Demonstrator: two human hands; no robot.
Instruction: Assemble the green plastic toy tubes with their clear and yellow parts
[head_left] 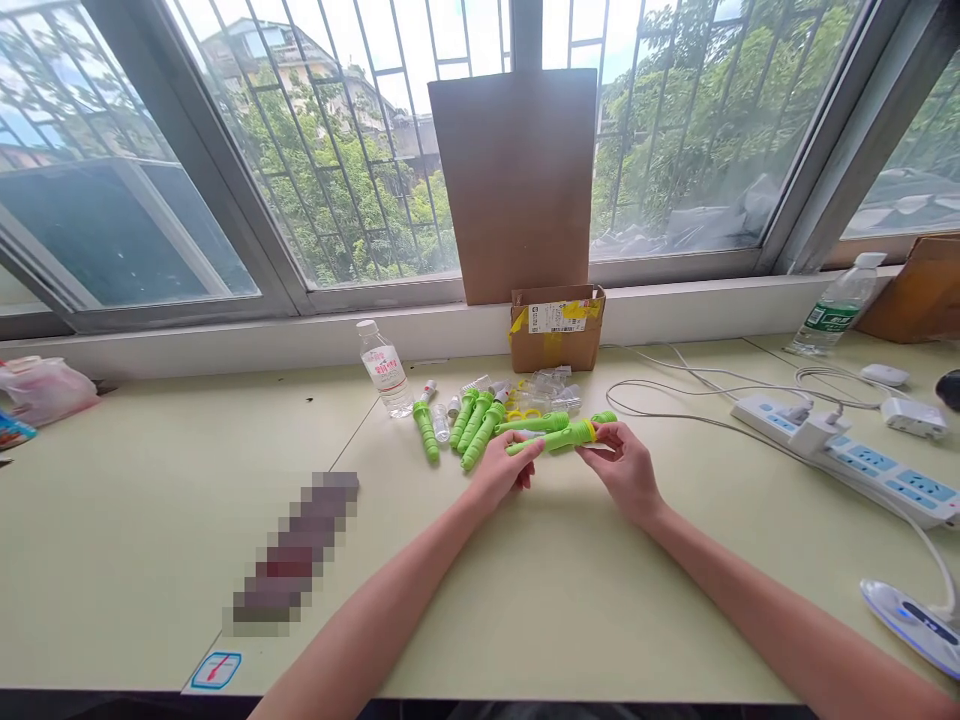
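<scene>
1. The green tube [559, 438] with a yellow ring at its right end is held just above the table [637, 610], in front of the pile; the fingers hide part of its left end.
2. Behind it, other green pieces [476, 430] overlap, so their number is hard to tell; the left hand [504, 465] covers part of this group.
3. The clear plastic pieces [555, 385] blend into one another, and the yellow rings [523, 414] among them are partly covered.
4. A pixelated patch [296, 555] hides whatever lies left of the forearms.
5. The frame cuts off a plastic bag [49, 390] at the left, and a black object [950, 388] and the power strip [855, 460] at the right.
6. The inside of the cardboard box [556, 350] is mostly out of sight, and its label is too small to read.
7. Both forearms reach in from the bottom, converging on the tube.
8. The left hand's fingers grip the tube's left part, thumb along the near side, other fingers curled beneath.
9. The right hand [626, 475] is bent inward, its thumb and fingers pinching the yellow-ringed end.
</scene>
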